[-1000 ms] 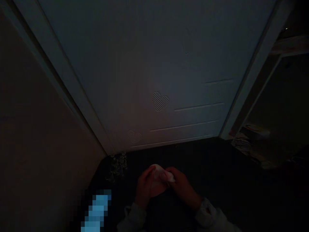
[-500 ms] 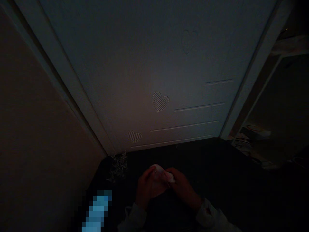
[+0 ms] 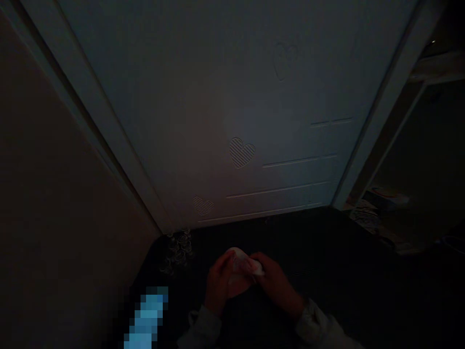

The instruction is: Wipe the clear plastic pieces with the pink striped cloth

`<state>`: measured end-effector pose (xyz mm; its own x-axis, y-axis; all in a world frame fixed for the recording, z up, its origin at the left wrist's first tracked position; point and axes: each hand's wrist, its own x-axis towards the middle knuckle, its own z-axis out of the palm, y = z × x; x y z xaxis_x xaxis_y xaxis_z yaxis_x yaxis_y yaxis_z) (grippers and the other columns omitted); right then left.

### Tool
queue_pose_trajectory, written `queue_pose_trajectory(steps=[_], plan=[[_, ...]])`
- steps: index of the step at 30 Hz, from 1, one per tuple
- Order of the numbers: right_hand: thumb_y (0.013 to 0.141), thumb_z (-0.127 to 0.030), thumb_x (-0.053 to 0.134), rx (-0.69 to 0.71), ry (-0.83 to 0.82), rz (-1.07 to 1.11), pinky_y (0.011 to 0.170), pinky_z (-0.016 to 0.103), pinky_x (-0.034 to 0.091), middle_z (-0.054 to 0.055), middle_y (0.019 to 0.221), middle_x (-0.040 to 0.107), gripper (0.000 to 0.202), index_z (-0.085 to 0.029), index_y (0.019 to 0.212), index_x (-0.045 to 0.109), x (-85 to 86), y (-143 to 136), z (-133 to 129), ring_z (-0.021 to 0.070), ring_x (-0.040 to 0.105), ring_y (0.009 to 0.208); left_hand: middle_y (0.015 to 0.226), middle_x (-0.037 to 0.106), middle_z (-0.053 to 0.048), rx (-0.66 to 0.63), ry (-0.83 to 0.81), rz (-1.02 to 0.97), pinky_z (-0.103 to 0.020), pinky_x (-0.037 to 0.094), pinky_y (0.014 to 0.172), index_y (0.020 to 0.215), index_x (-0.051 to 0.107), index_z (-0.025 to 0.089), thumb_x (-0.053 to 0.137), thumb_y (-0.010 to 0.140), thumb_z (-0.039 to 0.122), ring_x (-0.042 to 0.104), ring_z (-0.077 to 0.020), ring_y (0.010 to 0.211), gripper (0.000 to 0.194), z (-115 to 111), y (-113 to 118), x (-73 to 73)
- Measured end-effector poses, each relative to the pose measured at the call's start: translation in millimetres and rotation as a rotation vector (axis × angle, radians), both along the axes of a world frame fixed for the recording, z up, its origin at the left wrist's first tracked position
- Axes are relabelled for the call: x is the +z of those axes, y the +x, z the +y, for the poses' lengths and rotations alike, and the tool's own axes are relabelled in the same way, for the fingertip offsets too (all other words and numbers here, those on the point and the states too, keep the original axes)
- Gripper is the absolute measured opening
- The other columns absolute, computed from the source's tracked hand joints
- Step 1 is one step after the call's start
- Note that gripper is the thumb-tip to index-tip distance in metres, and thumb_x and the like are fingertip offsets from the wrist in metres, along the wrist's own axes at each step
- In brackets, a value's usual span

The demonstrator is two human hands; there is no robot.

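Note:
In the dim light both my hands hold a pale white-and-pink cloth-like piece (image 3: 240, 261) low in the middle of the view. My left hand (image 3: 218, 283) has its fingers closed on the left side of it. At its right end, my right hand (image 3: 278, 283) grips it with thumb and fingers. Another pinkish part of it hangs below, between the hands. Darkness hides its exact kind.
Ahead stands a pale door (image 3: 203, 121) with carved hearts and lines. A cluster of shiny ring-like things (image 3: 178, 249) lies by its lower left corner. A blurred-out bright blue shape (image 3: 145, 317) is at lower left. Shelving with items (image 3: 388, 196) stands on the right.
The view looks slightly darker. My hands and the cloth-like piece are nearly where they were, with hardly any movement.

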<state>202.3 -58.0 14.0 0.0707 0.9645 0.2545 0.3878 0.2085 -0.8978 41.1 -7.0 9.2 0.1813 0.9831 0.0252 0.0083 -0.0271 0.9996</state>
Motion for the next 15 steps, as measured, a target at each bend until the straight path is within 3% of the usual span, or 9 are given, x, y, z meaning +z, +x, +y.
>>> queue_pose_trajectory(steps=[15], plan=[[0.088,-0.036,0.052,0.003,-0.018,0.005,0.064,0.028,0.047,0.005,0.083,0.069,0.021,-0.018,0.09,0.063,4.3,-0.9,-1.3,0.0188,0.062,0.073,0.109,0.068,-0.006,-0.008,0.02,0.004,-0.048,0.045,0.094,0.101,0.065,0.015,0.061,0.088,0.027,0.063,-0.0223,0.104,0.018,1.7,-0.2,-4.9]])
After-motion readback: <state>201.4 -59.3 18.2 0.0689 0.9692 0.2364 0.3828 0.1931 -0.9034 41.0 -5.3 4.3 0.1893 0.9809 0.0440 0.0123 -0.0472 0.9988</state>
